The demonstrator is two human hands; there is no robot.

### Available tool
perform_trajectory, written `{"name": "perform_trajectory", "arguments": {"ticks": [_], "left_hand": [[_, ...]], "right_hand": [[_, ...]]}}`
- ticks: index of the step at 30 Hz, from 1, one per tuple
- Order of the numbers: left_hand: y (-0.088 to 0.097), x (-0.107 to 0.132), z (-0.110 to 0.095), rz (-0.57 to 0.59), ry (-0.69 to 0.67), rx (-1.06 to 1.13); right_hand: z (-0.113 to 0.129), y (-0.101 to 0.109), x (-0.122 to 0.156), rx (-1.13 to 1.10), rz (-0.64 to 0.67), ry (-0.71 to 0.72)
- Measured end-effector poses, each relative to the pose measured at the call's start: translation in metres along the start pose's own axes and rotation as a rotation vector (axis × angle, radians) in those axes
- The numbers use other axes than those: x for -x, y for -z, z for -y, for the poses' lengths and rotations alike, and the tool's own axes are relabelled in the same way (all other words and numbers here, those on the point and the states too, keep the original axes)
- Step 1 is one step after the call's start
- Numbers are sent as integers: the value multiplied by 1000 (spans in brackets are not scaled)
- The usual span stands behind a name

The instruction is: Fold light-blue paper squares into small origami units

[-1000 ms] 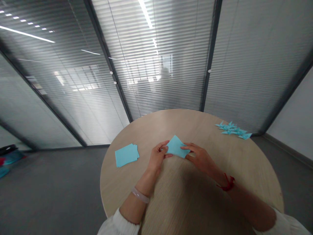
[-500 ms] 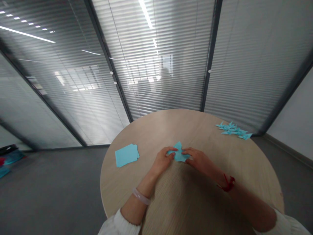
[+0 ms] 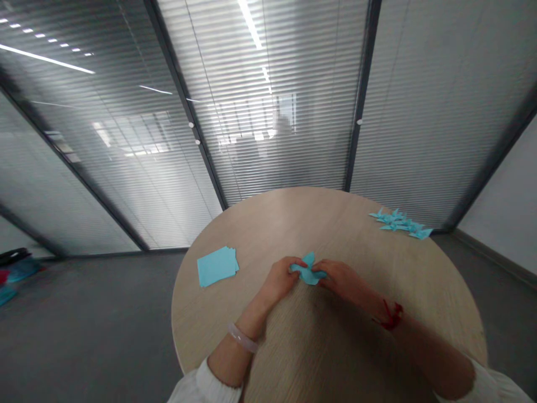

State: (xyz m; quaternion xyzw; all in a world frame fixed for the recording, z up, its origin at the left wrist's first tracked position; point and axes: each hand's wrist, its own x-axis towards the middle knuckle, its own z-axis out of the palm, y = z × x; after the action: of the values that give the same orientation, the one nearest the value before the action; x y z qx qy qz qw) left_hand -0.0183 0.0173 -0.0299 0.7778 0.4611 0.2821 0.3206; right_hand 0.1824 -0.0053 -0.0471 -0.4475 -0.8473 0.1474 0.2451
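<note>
The left hand (image 3: 283,278) pinches one side of a creased blue sheet (image 3: 309,275), the right hand (image 3: 342,280) the other, low over the round table (image 3: 268,218); contact with the wood is hard to tell. Leftward lies a paper stack (image 3: 217,266); farther off, folded blue pieces (image 3: 400,221) cluster by the right edge.
</note>
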Motion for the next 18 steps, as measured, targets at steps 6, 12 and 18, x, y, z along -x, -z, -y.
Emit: {"name": "perform_trajectory", "arguments": {"ticks": [6,12,18], "left_hand": [[-2,-1,2,-3,-6,-78],[-4,-1,8,-2,-49,-111],[-5,-2,12,1,-75,-147]], "right_hand": [[5,4,0,6,38,-7],[7,6,-1,34,76,-24],[7,5,0,37,69,-23]]}}
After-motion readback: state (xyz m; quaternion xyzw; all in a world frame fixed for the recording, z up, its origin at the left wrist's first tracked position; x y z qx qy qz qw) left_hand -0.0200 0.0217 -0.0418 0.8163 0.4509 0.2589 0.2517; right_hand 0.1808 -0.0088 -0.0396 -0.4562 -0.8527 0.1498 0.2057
